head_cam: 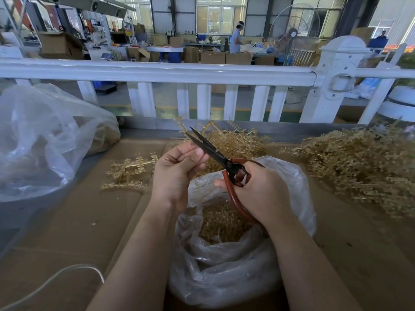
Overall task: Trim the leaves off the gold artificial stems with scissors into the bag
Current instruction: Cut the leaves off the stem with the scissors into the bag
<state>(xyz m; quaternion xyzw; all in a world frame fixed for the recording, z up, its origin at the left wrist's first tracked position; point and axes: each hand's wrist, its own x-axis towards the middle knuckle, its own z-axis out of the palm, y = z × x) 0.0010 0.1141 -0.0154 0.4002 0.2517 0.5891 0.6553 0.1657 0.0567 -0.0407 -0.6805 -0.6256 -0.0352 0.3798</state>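
Note:
My left hand [177, 169] pinches a gold artificial stem [182, 127] that sticks up past my fingers. My right hand [260, 194] grips black scissors with red handles [215, 153]; the blades are slightly parted and point up-left beside the stem and my left fingertips. Both hands hover over a clear plastic bag [235, 261] with cut gold leaves at its bottom. Behind the bag lies a pile of gold stems [233, 140].
A trimmed gold frame [128, 173] lies on the cardboard-covered table [78, 221] to the left. A big heap of gold stems [359, 169] fills the right side. A large clear bag [42, 140] sits far left. A white fence [202, 72] runs behind the table. A white cable [56, 277] crosses bottom left.

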